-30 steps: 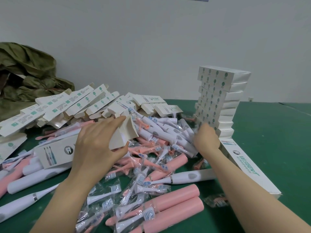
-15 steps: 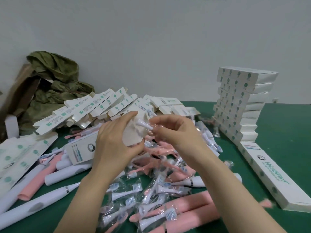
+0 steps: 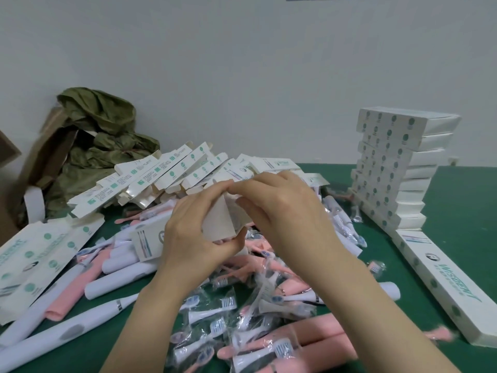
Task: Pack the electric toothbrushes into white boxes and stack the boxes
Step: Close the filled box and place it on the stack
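Note:
My left hand grips the open end of a white toothbrush box held above the table, its flap standing up. My right hand is at that open end, fingers curled over the flap and the box mouth; whatever it holds is hidden. Pink toothbrush handles and white toothbrush handles lie on the green table below, mixed with brush heads in clear bags. A leaning stack of packed white boxes stands at the right.
One packed box lies flat at the right front. Flat unfolded boxes are heaped at the back centre, more at the left. A crumpled green bag and brown cardboard sit in the back left corner.
My right hand came back from the stack with a bagged brush head to the box's open end. It now covers the flap, and the brush head no longer shows.

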A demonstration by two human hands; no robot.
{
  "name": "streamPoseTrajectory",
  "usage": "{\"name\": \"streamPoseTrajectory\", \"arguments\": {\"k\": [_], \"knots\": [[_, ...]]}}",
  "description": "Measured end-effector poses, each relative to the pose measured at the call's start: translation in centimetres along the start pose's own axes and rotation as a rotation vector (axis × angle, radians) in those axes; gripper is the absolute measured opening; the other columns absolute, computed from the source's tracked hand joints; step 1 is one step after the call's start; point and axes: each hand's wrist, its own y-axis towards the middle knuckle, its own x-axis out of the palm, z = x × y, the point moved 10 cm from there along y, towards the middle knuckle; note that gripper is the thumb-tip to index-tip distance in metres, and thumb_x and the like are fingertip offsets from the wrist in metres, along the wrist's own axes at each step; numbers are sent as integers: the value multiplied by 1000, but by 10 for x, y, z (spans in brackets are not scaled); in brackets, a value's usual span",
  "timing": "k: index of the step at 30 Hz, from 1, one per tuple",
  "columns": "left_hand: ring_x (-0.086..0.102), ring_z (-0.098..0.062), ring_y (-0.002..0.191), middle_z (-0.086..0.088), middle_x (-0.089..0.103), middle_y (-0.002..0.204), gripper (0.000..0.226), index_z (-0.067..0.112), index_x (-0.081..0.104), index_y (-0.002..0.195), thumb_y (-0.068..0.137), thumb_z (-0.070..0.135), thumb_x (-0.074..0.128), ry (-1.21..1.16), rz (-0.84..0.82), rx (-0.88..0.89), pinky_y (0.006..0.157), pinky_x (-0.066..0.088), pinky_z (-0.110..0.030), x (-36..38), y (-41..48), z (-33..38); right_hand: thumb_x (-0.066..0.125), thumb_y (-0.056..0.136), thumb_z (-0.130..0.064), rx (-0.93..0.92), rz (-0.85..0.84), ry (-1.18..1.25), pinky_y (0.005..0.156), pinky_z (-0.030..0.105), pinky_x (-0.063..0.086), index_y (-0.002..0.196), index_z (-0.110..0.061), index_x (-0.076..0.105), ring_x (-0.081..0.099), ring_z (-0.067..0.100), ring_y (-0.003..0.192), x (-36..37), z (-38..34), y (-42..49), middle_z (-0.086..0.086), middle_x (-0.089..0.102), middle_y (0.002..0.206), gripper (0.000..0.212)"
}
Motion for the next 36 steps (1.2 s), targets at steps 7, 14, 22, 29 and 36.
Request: {"name": "streamPoseTrajectory", "arguments": {"k": [7, 14, 22, 29, 36], "knots": [[47, 3, 102, 38, 47, 110, 68, 40, 46, 125, 61, 35, 67, 33, 5, 11, 86, 39, -19, 4, 0, 4, 79, 75, -20, 539, 34, 651, 69, 12, 50, 94, -29, 60, 61, -4, 69, 11, 47, -17, -17, 63, 86, 28], [52, -7, 105, 14, 52, 112, 63, 17, 54, 125, 65, 27, 71, 86, 123, 66, 93, 38, -24, -8, -2, 14, 62, 85, -1, 409, 205, 524, 79, 32, 52, 97, -16, 71, 64, 10, 83, 11, 29, -16, -3, 68, 91, 21], [52, -9, 101, 10, 53, 109, 55, 9, 57, 122, 72, 29, 60, 109, 134, 122, 90, 42, -28, -10, -1, 24, 38, 85, -13, 273, 138, 346, 83, 12, 30, 98, -14, 71, 44, 17, 90, 20, 21, -17, 1, 60, 95, 35], [42, 8, 113, 29, 44, 123, 67, 27, 41, 133, 71, 37, 66, 43, 81, 98, 95, 43, -34, -7, -2, 19, 48, 98, -19, 622, -28, 898, 84, 43, 54, 105, -3, 64, 62, 22, 81, 50, 54, -32, 12, 65, 87, 23], [32, 12, 111, 42, 36, 119, 91, 37, 29, 136, 61, 44, 79, 56, -116, 38, 96, 34, -33, 15, -2, 7, 43, 98, -7, 810, 82, 1159, 62, 24, 53, 70, 5, 55, 48, 22, 69, 59, 68, -47, 10, 51, 71, 32]]}}
